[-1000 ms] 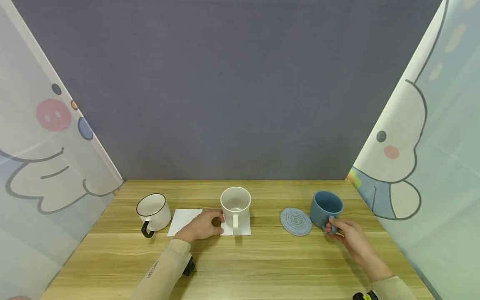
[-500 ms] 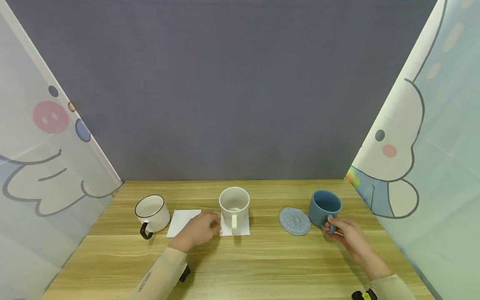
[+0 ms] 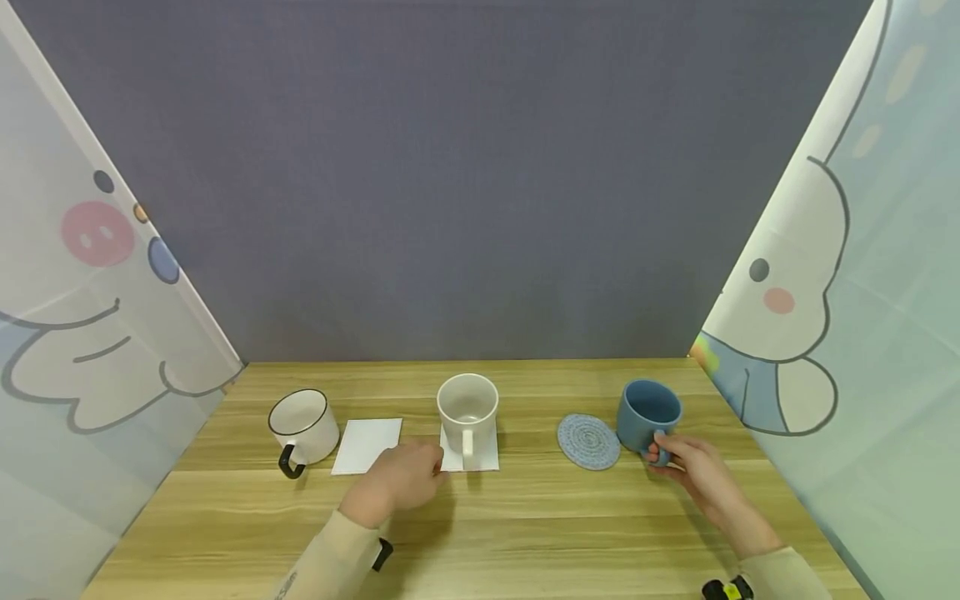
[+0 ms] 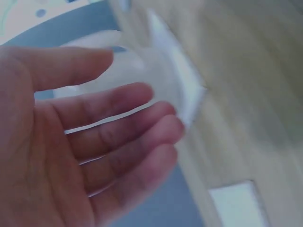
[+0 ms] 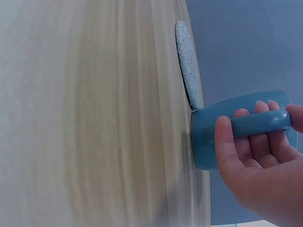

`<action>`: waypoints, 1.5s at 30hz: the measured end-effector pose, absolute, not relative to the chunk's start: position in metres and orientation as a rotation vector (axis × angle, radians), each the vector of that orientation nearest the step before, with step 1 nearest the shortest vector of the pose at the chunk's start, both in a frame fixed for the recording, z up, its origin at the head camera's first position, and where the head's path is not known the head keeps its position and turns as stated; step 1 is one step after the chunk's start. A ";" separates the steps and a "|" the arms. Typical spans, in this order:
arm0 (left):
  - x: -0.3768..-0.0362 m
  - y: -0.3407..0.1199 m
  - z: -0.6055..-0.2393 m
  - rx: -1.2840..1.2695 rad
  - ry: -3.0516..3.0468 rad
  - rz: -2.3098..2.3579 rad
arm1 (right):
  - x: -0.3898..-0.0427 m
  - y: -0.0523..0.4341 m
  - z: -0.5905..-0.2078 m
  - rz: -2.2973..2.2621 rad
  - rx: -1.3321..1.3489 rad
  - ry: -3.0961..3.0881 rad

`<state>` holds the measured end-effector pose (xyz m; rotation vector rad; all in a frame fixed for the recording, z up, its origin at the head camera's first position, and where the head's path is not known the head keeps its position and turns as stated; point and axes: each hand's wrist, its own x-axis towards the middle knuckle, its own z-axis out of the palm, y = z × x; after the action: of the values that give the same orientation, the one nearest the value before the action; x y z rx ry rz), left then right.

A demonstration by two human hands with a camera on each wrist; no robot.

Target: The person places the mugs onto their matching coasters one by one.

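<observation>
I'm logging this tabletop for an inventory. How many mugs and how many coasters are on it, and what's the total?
Mugs: 3 – white mug with black rim, white mug, blue mug
Coasters: 3 – empty white square coaster, white square coaster under the white mug, round blue woven coaster
Total: 6

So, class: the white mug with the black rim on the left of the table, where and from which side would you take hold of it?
Take the white mug with the black rim by its black handle. The handle points toward the near edge, slightly left, so come from the near side with the left hand, which is closest, and curl the fingers through the loop.
</observation>
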<state>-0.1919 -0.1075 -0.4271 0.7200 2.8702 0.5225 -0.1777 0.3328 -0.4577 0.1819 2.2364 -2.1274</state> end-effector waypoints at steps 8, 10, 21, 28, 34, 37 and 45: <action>-0.177 -0.092 -0.404 0.867 2.775 0.529 | -0.177 0.332 -0.457 -2.118 0.180 2.240; -0.177 -0.089 -0.402 0.893 2.734 0.586 | -0.177 0.332 -0.456 -2.105 0.178 2.239; -0.187 -0.063 -0.403 1.124 2.838 1.022 | -0.177 0.333 -0.455 -2.078 0.181 2.227; -0.189 -0.042 -0.408 1.268 2.979 1.267 | -0.177 0.332 -0.454 -2.085 0.179 2.232; -0.192 -0.025 -0.410 1.399 3.061 1.230 | -0.177 0.333 -0.454 -2.085 0.171 2.230; -0.196 -0.016 -0.413 1.438 3.069 1.212 | -0.177 0.333 -0.454 -2.087 0.173 2.222; -0.207 0.008 -0.426 1.461 3.107 1.137 | -0.177 0.333 -0.453 -2.088 0.179 2.223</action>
<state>-0.2065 0.0075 -0.4255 1.4610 3.1073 1.1370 -0.1766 0.3333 -0.4534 0.1789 2.2228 -2.0876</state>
